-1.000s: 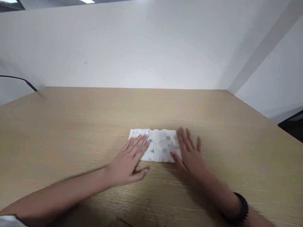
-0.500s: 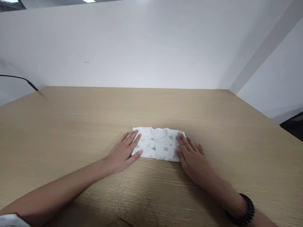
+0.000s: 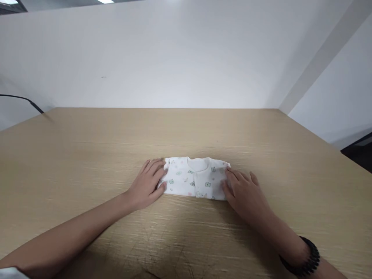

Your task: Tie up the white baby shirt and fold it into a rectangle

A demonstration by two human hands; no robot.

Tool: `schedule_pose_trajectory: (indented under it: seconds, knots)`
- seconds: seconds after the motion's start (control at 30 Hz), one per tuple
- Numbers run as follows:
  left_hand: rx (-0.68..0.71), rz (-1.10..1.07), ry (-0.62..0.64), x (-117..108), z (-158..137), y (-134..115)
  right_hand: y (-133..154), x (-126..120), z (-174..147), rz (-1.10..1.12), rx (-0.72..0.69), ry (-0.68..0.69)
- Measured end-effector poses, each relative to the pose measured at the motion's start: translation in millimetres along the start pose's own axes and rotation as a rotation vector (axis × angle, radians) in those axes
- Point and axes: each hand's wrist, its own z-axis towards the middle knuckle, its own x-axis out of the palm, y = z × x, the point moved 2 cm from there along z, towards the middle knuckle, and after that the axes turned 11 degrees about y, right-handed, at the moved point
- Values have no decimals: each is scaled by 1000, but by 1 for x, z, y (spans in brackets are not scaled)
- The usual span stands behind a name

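A small white baby shirt with a green and pink animal print lies folded into a flat rectangle, its round neckline facing away from me. At its left edge is my left hand, palm down, with fingers bent a little and the thumb apart. My right hand rests at the opposite edge, its fingertips and thumb touching the cloth. Both hands are open, and neither visibly grips the fabric. A black coiled band circles my right wrist.
The shirt lies on a wide wood-grain table. Behind it rises a white partition, with another panel on the right. A black cable reaches the far left edge. A dark object shows beyond the right edge.
Both hands have slid outward, from lying flat on the shirt's ends to its side edges, with the fingers more bent. The shirt stays folded, and the view has shifted slightly.
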Motion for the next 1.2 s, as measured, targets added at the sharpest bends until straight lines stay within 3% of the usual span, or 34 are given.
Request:
schedule_pose_trajectory:
  seconds: [0.17,0.27,0.37,0.53,0.7,1.0,1.2]
  knots:
    - [130,-26,-128,-3,-5,-2,-2,-15,-1,9,-22,-35]
    - [177,-55,-159,-2,-7,-5,5,-18,-1,36,-118,-151]
    - [193,-91,-55,-1,-4,-9,18,-14,-4,61,-309,-204]
    - [179,-84,220,5,4,-10,30,4,-10,26,-420,1]
    - [70,-67,263,10,2,-7,24,8,-11,60,-344,106]
    - [-146,-121,267,20,2,3,-4,16,-4,1,5,150]
    - [-218,-275,148,27,1,19,-26,15,1,9,176,103]
